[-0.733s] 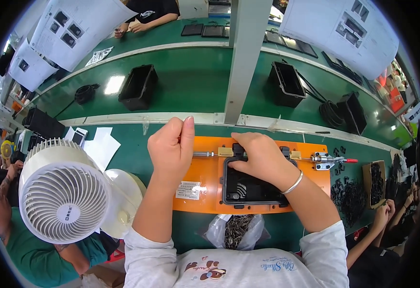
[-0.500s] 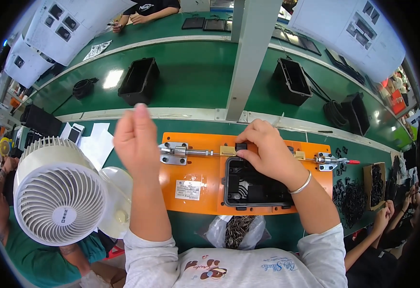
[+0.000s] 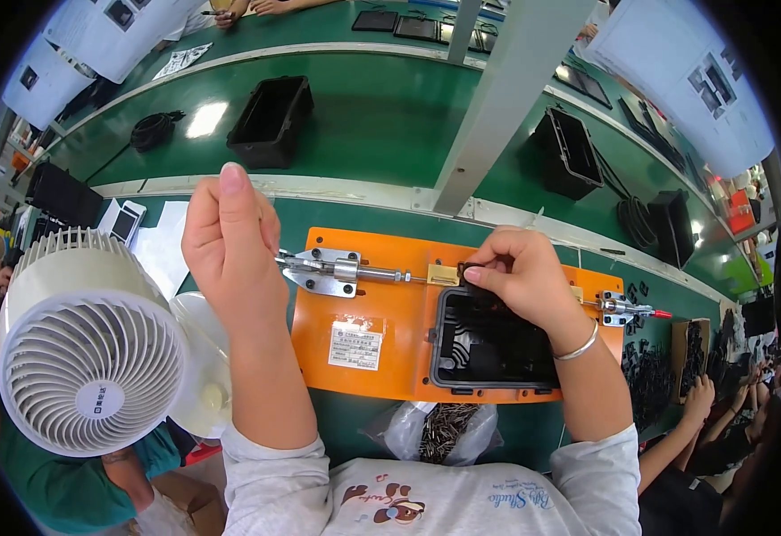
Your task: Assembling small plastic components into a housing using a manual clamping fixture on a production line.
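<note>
My left hand is closed in a fist, thumb up, at the left end of the push-pull toggle clamp. The clamp's linkage runs into the fist, which hides its handle. My right hand pinches a small black part at the far edge of a black plastic box, beside the clamp's brass-coloured block. The open box sits in an orange fixture plate; my right hand covers its far right side.
A white fan stands at left. A bag of screws lies before the plate. Another clamp with a red tip is at right, near loose black parts and a cardboard box. Black housings stand beyond the ledge.
My left hand has moved left and slightly down, exposing more of the clamp's linkage. My right hand stays at the box's far edge with the small black part. The view has shifted.
</note>
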{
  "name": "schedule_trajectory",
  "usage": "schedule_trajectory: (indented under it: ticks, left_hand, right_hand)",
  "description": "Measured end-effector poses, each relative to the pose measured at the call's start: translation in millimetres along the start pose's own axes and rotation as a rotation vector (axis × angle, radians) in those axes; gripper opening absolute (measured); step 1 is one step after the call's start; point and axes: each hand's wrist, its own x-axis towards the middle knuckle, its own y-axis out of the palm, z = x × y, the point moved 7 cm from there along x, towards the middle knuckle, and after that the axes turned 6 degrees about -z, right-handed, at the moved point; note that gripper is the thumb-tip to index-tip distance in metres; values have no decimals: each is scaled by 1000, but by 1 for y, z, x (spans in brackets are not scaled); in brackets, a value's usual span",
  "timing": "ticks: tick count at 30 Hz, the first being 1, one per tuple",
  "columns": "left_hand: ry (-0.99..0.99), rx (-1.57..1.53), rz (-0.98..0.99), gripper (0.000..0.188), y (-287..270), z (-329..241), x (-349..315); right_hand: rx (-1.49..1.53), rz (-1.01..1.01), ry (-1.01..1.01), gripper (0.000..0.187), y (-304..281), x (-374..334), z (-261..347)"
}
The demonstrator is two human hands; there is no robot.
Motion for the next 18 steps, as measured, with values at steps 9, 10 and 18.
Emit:
schedule_trajectory:
  ticks: [9,10,18]
  left_hand:
    - [55,279,155,35,30,2,-21]
    - [159,401,239,37,39,-1,-27]
    - [219,520,345,36,57,5,-41]
  right_hand:
    - [-88,-59,-133,13,3,-2,5]
    - [-87,-56,-134,13,3,-2,7]
    - [-104,-80,-123,14,3,-3,7]
